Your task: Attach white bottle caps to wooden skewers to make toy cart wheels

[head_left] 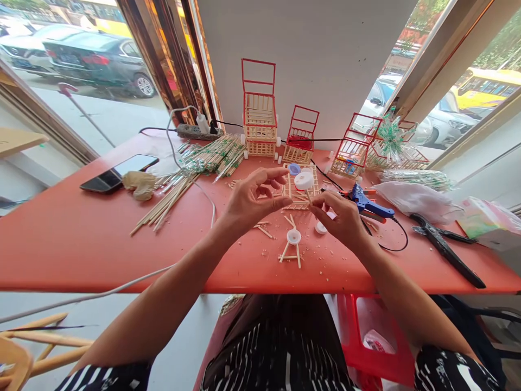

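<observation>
My left hand (254, 198) hovers over the red table (81, 239) with fingers apart and curved, thumb and forefinger spread near a white bottle cap (304, 180). That cap sits on a thin stick pinched in my right hand (341, 217). A blue-tinted cap (293, 169) lies just behind it. Under the hands lies a flat lattice of bamboo sticks (299, 196). On the table nearer me stands a small stick frame topped with a white cap (293, 243), and another white cap (321, 228) lies beside my right hand.
A blue glue gun (366, 204) lies right of my right hand, black pliers (445, 248) further right. Three red-and-bamboo stick carts (259, 117) stand at the back. Loose skewers (175, 195), a phone (118, 172) and a power strip (197, 132) are on the left.
</observation>
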The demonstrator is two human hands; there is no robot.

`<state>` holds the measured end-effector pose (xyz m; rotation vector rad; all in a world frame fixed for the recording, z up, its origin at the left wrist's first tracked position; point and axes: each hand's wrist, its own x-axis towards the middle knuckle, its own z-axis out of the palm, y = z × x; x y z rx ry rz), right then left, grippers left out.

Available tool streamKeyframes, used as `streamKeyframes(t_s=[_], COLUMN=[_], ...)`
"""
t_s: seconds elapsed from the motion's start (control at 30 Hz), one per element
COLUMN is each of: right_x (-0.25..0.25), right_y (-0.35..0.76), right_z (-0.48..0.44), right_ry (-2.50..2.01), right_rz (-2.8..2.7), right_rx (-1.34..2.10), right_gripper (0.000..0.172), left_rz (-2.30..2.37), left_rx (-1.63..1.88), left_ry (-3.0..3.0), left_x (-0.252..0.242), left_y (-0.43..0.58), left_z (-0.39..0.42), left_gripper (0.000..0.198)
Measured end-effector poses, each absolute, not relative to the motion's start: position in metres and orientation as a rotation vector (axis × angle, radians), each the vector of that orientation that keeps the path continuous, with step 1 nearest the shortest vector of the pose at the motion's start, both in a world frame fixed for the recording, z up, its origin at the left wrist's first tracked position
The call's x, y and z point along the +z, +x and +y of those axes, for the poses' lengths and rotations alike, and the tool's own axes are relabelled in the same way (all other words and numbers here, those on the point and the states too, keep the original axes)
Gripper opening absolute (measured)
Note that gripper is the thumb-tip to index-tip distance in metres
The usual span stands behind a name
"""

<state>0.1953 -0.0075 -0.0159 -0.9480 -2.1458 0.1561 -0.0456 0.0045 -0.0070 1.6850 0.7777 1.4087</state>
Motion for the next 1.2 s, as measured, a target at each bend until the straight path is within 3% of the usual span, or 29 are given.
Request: streamKeyframes(t_s=[0.37,0.73,1.2], right_x=[-0.013,-0.013,-0.016], right_y=[0.198,0.202,0.206], right_z=[-0.007,-0.005,-0.002], right_ry=[-0.937,-0.901,-0.923], right_rz=[-2.19,-2.193,-2.205], right_rx=[0.085,0.004,-0.062], right_gripper=[0.016,0.009,0.009], left_rz=[0.754,0.772,0.869], left_rx=[1.379,1.356,1.358], left_ry=[1.668,1.668,1.764], left_x=[-0.007,-0.005,-0.01], left_y=[-0.047,-0.048,-0.049], left_z=[0.006,0.004,0.006], left_gripper=[0.057,0.058,0.048])
